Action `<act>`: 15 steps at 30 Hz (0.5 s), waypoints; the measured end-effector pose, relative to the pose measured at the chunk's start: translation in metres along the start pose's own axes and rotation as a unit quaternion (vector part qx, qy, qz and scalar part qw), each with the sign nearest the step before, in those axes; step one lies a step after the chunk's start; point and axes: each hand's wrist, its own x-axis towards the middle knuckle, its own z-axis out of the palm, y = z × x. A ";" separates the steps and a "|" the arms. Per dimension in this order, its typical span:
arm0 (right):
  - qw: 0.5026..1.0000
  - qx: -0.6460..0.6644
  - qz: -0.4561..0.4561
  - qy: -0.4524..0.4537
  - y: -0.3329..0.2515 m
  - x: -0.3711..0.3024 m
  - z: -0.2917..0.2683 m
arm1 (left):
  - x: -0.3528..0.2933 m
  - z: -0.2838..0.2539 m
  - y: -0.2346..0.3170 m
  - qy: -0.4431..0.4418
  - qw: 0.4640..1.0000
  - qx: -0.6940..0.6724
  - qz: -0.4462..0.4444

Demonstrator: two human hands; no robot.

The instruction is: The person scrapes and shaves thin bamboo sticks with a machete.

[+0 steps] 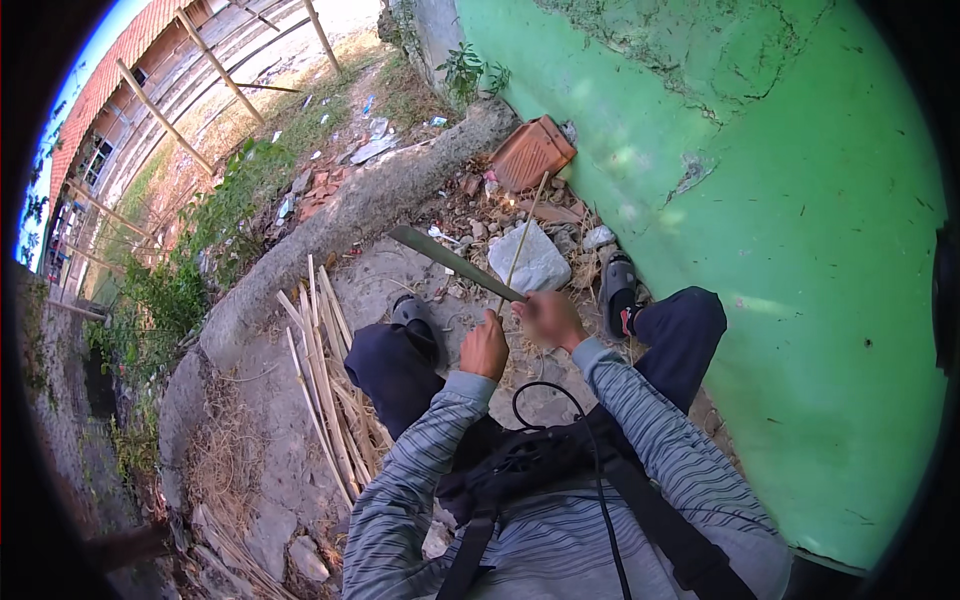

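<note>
Head view. Person low, knees bent and spread, a foot planted either side of the work. Both forearms, in grey striped sleeves, rise from the lower edge and angle inward; hands nearly meet between the knees.

Left hand (484,347): back of hand up, fingers curled in tight round the lower end of a thin stick (525,232). Stick slants up and slightly right from the fist, its far end near an orange roof tile (533,155).

Right hand (553,321): just beside the left, a little higher; forearm slants up and leftward to it. Fingers closed about the handle end of a long knife (450,262); hand blurred, so single fingers cannot be told. Broad grey-green blade points up-left, crossing the stick just above the left fist. Contact between the two: cannot tell.

Pale stone (530,258) beyond the hands. Loose pale strips (325,390) beside the left leg. Green wall (800,300) at right.
</note>
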 end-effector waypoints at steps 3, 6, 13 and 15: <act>0.999 -0.011 -0.016 0.031 -0.001 0.003 0.005 | 0.001 0.000 -0.005 0.016 1.000 -0.011 -0.001; 0.999 -0.053 0.011 0.004 0.003 0.009 0.004 | -0.003 0.008 -0.014 0.027 1.000 -0.009 0.009; 0.999 -0.005 0.021 0.035 0.001 -0.008 0.018 | -0.005 0.012 -0.017 -0.016 1.000 -0.005 -0.007; 0.999 -0.045 0.025 -0.014 -0.005 -0.005 0.016 | -0.010 0.007 -0.020 -0.005 1.000 -0.003 -0.007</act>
